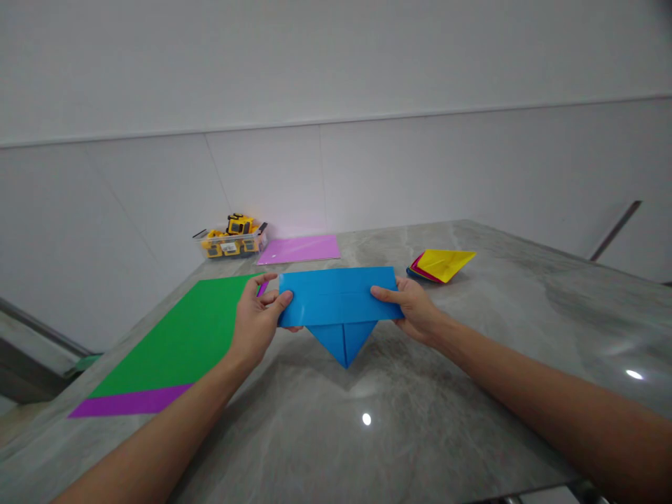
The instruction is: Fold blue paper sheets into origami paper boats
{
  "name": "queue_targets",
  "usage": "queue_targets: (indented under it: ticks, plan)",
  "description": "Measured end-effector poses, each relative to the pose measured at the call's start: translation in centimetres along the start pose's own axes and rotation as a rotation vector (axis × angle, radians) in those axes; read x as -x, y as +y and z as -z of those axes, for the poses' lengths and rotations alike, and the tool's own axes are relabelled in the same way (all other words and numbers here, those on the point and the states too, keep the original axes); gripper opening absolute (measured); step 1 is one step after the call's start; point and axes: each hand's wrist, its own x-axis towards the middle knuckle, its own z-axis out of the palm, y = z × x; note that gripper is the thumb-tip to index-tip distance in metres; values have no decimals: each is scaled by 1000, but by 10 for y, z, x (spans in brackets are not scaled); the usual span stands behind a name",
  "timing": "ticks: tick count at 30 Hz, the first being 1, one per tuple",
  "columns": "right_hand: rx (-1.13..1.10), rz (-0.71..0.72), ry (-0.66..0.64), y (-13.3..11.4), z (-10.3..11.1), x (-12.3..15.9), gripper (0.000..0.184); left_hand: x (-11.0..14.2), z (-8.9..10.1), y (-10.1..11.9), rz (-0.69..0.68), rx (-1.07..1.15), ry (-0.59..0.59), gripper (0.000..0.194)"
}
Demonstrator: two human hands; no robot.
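Note:
A blue sheet of folded paper [336, 297] is held up in front of me above the grey tabletop. Its upper part is a wide rectangle, and a triangular point with a centre seam hangs below. My left hand [257, 315] pinches the left end, thumb on the near face and other fingers partly hidden behind. At the right end, my right hand [414, 304] grips the paper the same way, its thumb lying flat across the front.
Green paper [178, 336] lies over a purple sheet [131, 401] on the left. A pink sheet [302, 249] and a clear plastic box [231, 245] of yellow toy vehicles are at the back. Folded yellow, pink and blue paper [446, 264] rests right of centre on the grey table [325, 448].

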Motion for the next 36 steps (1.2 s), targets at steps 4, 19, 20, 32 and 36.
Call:
queue_targets:
  ticks: [4,19,20,32,36]
  plan:
    - [143,185,66,-3,10,-2,29,-3,3,-2,-21,-13,-44,41]
    - [1418,112,-883,-24,27,9,89,0,14,-15,-469,-910,-853,39]
    - [1439,125,-859,-24,24,11,85,3,9,-18,-440,-995,-905,49]
    - [1577,239,-665,27,-17,17,89,9,-12,-28,-240,-1286,-956,77]
    - [1573,193,-642,32,-17,10,83,7,-13,-30,-198,-1298,-915,78]
